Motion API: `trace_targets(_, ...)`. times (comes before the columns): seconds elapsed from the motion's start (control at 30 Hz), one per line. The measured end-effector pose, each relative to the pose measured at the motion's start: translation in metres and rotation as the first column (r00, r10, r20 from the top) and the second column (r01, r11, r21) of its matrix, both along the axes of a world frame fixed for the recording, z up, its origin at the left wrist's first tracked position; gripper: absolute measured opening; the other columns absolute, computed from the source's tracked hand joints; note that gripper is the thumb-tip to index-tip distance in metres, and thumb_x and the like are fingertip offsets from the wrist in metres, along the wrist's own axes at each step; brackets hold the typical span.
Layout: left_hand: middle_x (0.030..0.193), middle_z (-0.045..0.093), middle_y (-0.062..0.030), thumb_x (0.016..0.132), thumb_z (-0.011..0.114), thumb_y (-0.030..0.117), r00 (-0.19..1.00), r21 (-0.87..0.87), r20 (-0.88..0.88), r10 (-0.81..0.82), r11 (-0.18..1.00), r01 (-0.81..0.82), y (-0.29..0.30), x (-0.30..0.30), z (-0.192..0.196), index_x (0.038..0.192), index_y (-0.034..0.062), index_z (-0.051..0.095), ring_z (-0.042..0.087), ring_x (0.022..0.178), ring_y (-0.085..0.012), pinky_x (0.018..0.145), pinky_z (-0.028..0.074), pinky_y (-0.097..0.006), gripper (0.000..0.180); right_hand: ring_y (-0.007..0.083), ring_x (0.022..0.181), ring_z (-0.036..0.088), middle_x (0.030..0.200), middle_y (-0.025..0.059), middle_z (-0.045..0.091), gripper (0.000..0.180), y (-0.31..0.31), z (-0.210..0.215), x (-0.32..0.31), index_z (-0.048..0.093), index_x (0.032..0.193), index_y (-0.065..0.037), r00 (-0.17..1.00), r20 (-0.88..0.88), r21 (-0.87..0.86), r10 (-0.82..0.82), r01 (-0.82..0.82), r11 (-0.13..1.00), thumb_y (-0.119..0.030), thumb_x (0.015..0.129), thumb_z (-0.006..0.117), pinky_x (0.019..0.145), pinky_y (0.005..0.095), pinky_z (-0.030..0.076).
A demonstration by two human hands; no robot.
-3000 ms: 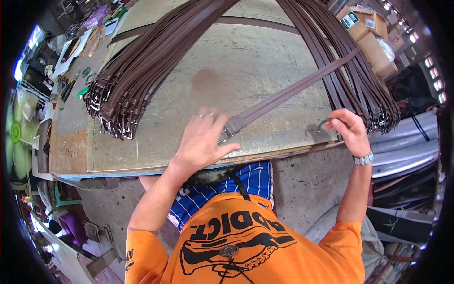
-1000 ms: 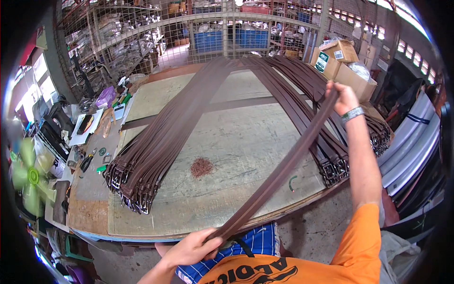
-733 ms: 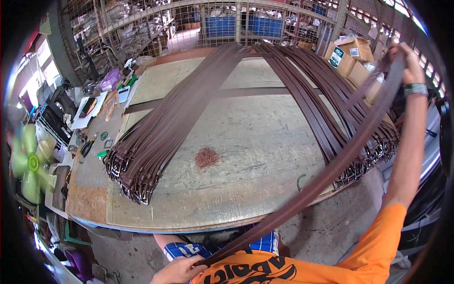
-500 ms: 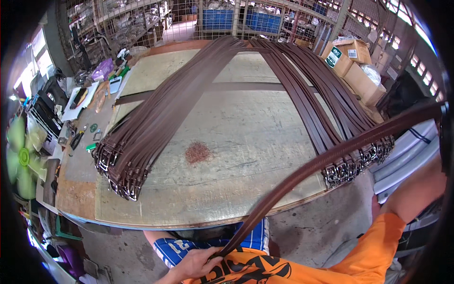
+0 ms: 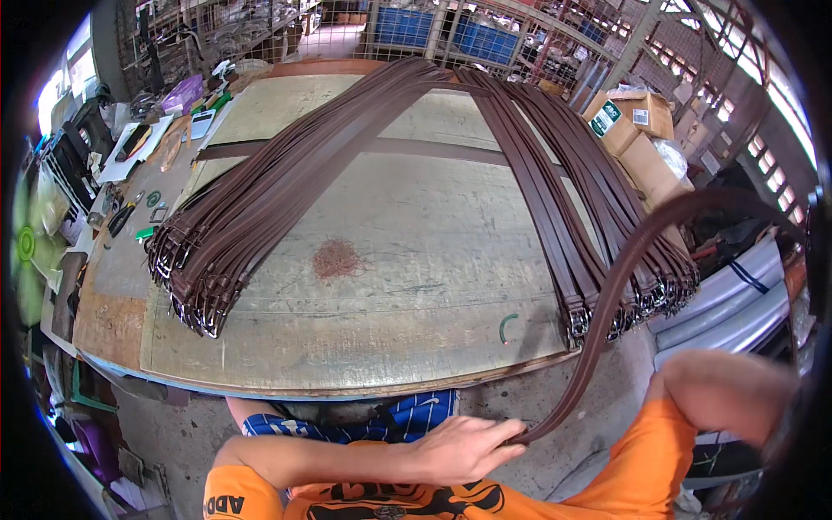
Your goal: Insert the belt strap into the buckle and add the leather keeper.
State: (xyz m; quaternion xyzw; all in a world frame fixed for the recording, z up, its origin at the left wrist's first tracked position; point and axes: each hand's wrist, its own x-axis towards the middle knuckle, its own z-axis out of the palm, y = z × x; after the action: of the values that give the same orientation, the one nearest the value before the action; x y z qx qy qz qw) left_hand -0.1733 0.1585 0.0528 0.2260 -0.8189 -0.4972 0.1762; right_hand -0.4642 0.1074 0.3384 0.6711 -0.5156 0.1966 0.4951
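Note:
My left hand point(image 5: 464, 448) is at the lower middle, in front of my orange shirt, its fingers closed on one end of a dark brown leather belt point(image 5: 617, 290). From there the belt arcs up and over to the right, and its far part runs into the dark rim of the picture. My right hand point(image 5: 771, 407) is smeared by motion at the right rim, below the belt's arc; its fingers cannot be made out. Beyond, a thick bundle of brown belts point(image 5: 295, 173) with metal buckles lies across the table's left side. More buckled belts point(image 5: 563, 199) lie on the right.
On the worktable point(image 5: 416, 329) are a heap of thin reddish-brown threads point(image 5: 336, 259) and a curved green piece point(image 5: 507, 328). Tools and papers point(image 5: 134, 152) lie along its left side. Cardboard boxes point(image 5: 637, 130) stand back right, near grey rolls point(image 5: 728, 295). A green fan point(image 5: 30, 247) is at far left.
My left hand has moved right and slightly up with the belt end. My right arm has come down, and the belt now bends in a steeper arc. The view has shifted slightly.

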Motion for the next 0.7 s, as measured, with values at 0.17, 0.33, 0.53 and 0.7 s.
trace_targets(0.17, 0.072, 0.063, -0.0151, 0.105, 0.058, 0.033, 0.918, 0.170, -0.374, 0.135, 0.983, -0.075, -0.044, -0.016, 0.027, 0.112, 0.0014, 0.054, 0.064, 0.063, -0.0290, 0.056, 0.048, -0.043, 0.032, 0.0259, 0.102, 0.070, 0.114, 0.0159, 0.072, 0.029, -0.193, 0.133, 0.053, 0.069, 0.123, -0.006, 0.840, -0.228, 0.238, -0.492, 0.538, 0.809, -0.022, 0.104, 0.056, 0.090, 0.0391, 0.055)
trace_targets(0.33, 0.081, 0.064, -0.0040, 0.108, 0.054, 0.027, 0.835, 0.588, -0.445, 0.325, 0.809, -0.002, -0.122, -0.099, 0.037, 0.119, 0.0045, 0.052, 0.063, 0.065, -0.0111, 0.052, 0.052, -0.025, 0.025, 0.0333, 0.097, 0.074, 0.109, 0.0224, 0.074, 0.038, -0.224, 0.015, 0.026, 0.072, 0.117, 0.000, 0.958, 0.274, 0.538, 0.080, -0.222, 0.813, -0.032, 0.098, 0.067, 0.088, 0.0423, 0.057)
trace_targets(0.53, 0.091, 0.067, -0.0094, 0.106, 0.055, 0.021, 0.829, 0.871, -0.326, 0.455, 0.486, 0.075, -0.195, -0.144, 0.012, 0.115, 0.0076, 0.052, 0.070, 0.070, -0.0204, 0.061, 0.061, -0.036, 0.016, 0.0404, 0.099, 0.071, 0.100, 0.0268, 0.073, 0.049, -0.161, -0.121, 0.007, 0.073, 0.103, 0.005, 0.924, 0.337, 0.781, -0.183, -0.165, 0.602, -0.042, 0.094, 0.067, 0.088, 0.0448, 0.057)
trace_targets(0.7, 0.093, 0.070, -0.0095, 0.104, 0.055, 0.014, 0.891, 0.823, -0.328, 0.314, 0.558, 0.107, -0.220, -0.143, -0.010, 0.116, 0.0069, 0.057, 0.072, 0.076, -0.0201, 0.068, 0.062, -0.038, 0.014, 0.0171, 0.067, 0.069, 0.081, 0.0090, 0.071, 0.053, -0.132, -0.195, 0.001, 0.070, 0.100, 0.004, 0.431, 0.593, 0.794, -0.680, -0.453, 0.405, -0.048, 0.095, 0.067, 0.055, 0.0314, 0.055)
